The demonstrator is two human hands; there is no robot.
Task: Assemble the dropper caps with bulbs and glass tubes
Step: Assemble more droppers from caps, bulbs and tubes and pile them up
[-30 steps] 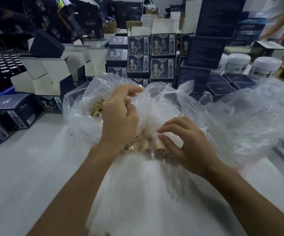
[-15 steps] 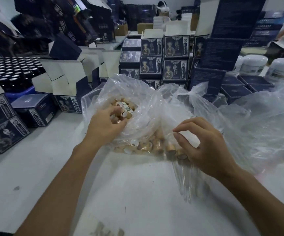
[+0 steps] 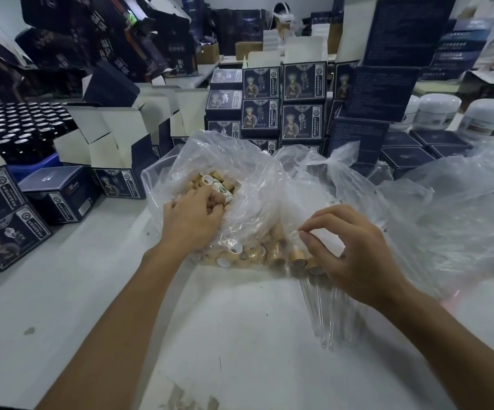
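Reaching into a crumpled clear plastic bag (image 3: pixel 248 184) of tan wooden dropper caps (image 3: pixel 210 184), the left hand (image 3: pixel 191 220) curls round caps; the right hand (image 3: pixel 355 258) pinches bag film above clear glass tubes (image 3: pixel 322 315).

The white tabletop (image 3: pixel 239 335) lies bare in front, giving open passage between and beside the forearms. Ahead, the crumpled clear plastic bag of tan wooden dropper caps (image 3: pixel 248 184) and the loose clear plastic sheeting (image 3: pixel 452 220) to its right block the way. Behind stands a wall of stacked dark-blue printed cartons (image 3: pixel 284 105), with open-flapped cartons (image 3: pixel 115 149) crowding the left.
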